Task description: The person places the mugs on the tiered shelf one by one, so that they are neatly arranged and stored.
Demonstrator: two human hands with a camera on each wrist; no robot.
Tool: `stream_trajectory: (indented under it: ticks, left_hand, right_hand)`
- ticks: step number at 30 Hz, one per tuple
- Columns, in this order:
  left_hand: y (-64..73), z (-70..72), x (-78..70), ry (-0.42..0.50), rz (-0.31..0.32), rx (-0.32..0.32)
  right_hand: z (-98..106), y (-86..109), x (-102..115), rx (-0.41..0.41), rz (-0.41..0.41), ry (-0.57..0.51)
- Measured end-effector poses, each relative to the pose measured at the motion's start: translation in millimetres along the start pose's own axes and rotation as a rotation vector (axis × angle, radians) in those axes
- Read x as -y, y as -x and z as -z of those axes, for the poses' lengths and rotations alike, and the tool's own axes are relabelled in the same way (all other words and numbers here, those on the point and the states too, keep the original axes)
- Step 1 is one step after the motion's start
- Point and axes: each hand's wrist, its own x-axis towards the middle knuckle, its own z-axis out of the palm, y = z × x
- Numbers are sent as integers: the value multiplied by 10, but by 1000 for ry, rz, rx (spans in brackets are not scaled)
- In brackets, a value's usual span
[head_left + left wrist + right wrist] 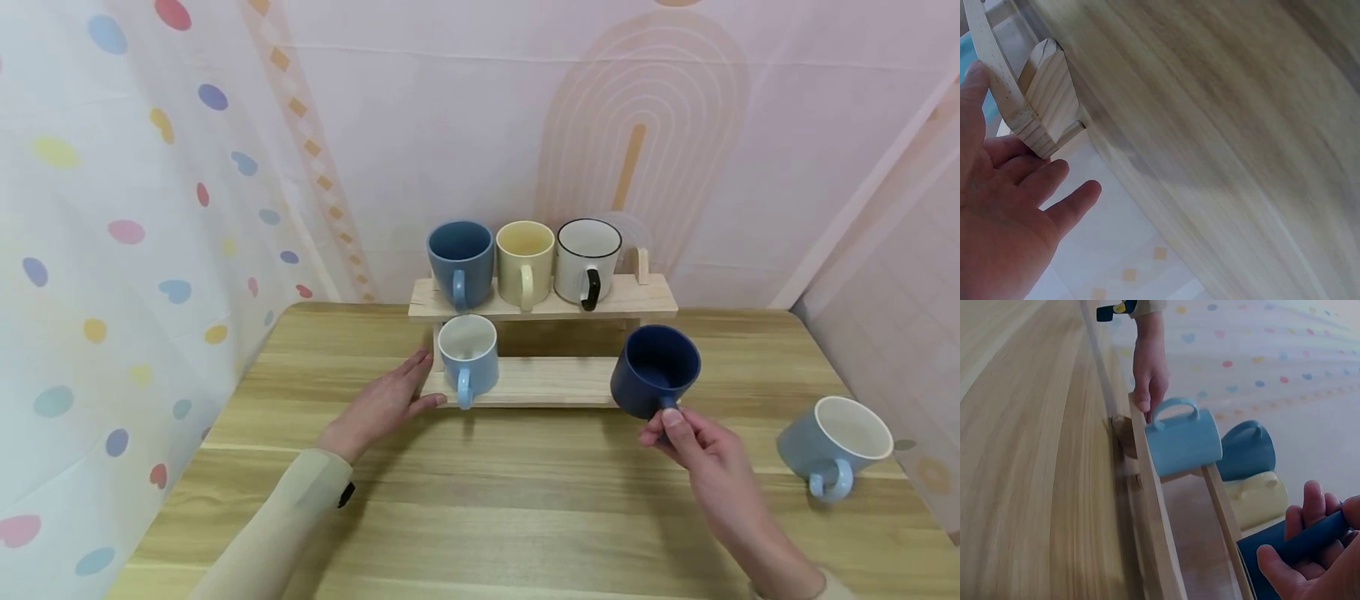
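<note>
My right hand [708,462] pinches the handle of a dark blue mug [645,387] between thumb and fingers. Its opening faces up, and it overlaps the right end of the lower shelf in the head view. At the left end of a two-tier wooden rack [555,383], my left hand [382,408] holds the lower shelf's corner, thumb in front and fingers round the end. Beside that hand a light blue mug [472,367] with a white inside stands on the lower shelf, its handle toward me. The right wrist view also shows this light blue mug [1185,442].
On the upper shelf, left to right, stand a blue mug [461,262], a pale yellow mug [525,267] and a white mug [588,267] with black rim and handle. A grey-blue mug [832,442] is at the table's right side. Patterned cloth [450,125] hangs behind.
</note>
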Motion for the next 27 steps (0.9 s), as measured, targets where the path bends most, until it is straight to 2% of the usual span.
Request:
stream_trajectory:
  ticks: [8,18,27]
  left_hand:
    - [13,-11,-4,7,-17,-18]
    - [16,-2,-24,11,1,-15]
    - [19,-12,-29,5,9,-22]
  right_hand:
    - [-158,-58,24,60,-1,58]
    - [-394,-152,0,69,22,4]
    - [-593,-244,-62,96,-9,-30]
